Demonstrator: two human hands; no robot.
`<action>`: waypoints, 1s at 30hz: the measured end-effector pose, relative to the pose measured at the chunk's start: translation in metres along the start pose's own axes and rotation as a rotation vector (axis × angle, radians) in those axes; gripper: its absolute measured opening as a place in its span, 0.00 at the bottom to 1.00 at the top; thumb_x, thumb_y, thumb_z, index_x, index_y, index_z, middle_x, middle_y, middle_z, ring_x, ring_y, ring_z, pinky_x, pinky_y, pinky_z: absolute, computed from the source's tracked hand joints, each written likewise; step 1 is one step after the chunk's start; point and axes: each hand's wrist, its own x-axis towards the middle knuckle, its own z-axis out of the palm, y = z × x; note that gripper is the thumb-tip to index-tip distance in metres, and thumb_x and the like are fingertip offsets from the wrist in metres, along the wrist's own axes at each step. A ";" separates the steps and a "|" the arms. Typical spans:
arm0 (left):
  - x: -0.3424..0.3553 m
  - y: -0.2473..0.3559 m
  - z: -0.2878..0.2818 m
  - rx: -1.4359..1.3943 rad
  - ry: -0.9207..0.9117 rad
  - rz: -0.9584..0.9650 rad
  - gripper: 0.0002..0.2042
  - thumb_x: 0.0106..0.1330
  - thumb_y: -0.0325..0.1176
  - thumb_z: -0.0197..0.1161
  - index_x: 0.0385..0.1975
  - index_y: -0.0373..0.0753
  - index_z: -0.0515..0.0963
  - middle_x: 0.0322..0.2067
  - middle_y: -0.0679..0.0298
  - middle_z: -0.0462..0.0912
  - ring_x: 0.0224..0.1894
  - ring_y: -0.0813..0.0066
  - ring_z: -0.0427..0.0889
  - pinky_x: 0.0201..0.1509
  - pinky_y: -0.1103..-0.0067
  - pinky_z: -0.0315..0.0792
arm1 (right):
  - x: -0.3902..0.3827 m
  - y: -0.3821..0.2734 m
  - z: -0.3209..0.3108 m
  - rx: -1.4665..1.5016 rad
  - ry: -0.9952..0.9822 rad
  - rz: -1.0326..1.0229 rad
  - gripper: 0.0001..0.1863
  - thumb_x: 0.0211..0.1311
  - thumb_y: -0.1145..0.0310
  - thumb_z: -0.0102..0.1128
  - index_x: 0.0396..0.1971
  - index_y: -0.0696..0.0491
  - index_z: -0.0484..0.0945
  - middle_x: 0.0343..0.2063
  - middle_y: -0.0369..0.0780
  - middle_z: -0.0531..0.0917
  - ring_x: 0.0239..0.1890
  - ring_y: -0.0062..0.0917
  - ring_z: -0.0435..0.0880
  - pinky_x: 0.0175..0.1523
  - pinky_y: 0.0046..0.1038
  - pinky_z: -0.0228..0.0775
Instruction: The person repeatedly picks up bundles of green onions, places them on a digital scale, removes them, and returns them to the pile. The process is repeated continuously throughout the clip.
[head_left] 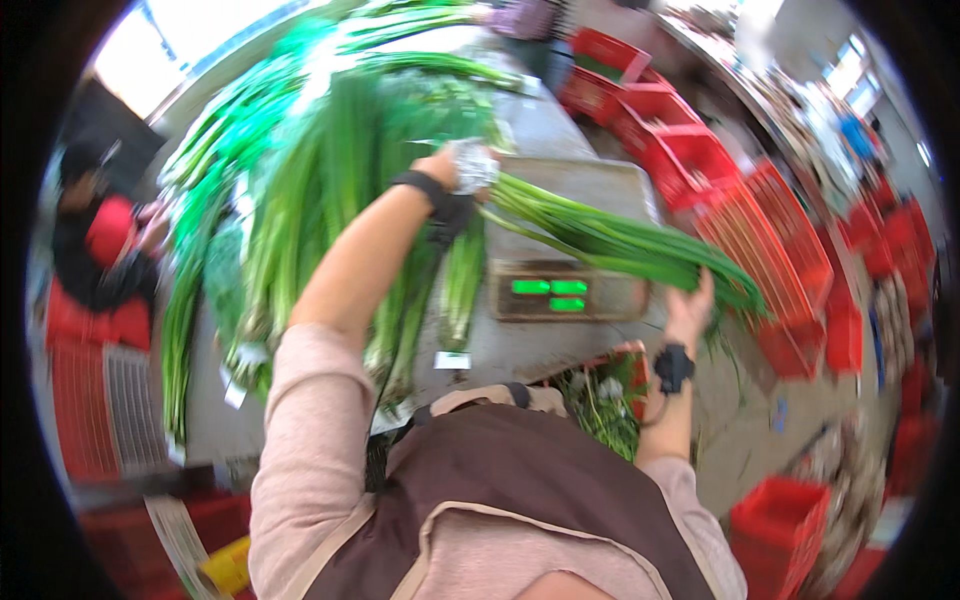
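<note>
A long bunch of green onions stretches between my two hands, held over the metal-topped weighing scale. My left hand, blurred, is closed at the bunch's left end. A crumpled silvery-white piece covers part of that hand, and I cannot make out what it is. At the leafy right end, my right hand has its fingers wrapped around the leaves from below. On the scale's near side a digital display glows green. Many more green onions lie heaped on the table beside my left arm.
Red plastic crates stand in a row at the far right. A crate of leafy trimmings sits close by my waist. Another person is at the table's left side, and a partly visible person stands at its far end.
</note>
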 end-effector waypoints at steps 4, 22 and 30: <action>0.041 -0.021 0.011 0.289 0.055 -0.041 0.32 0.46 0.40 0.68 0.53 0.40 0.67 0.45 0.50 0.79 0.48 0.53 0.78 0.51 0.67 0.72 | 0.015 0.014 -0.007 0.052 -0.104 0.004 0.15 0.62 0.71 0.56 0.47 0.60 0.75 0.48 0.44 0.78 0.51 0.34 0.75 0.61 0.36 0.64; -0.169 0.006 0.102 -0.792 0.487 -0.535 0.17 0.66 0.40 0.60 0.15 0.47 0.67 0.10 0.78 0.60 0.11 0.90 0.54 0.15 0.84 0.44 | -0.157 0.063 -0.132 -0.525 0.262 0.560 0.07 0.63 0.70 0.57 0.39 0.56 0.76 0.32 0.37 0.82 0.32 0.24 0.81 0.39 0.26 0.74; -0.173 0.026 0.119 -0.656 0.435 -0.412 0.18 0.67 0.37 0.57 0.14 0.47 0.63 0.11 0.79 0.57 0.12 0.90 0.52 0.15 0.85 0.45 | -0.155 0.057 -0.103 -0.870 0.312 0.504 0.06 0.64 0.72 0.55 0.38 0.56 0.76 0.32 0.38 0.82 0.32 0.22 0.81 0.38 0.24 0.76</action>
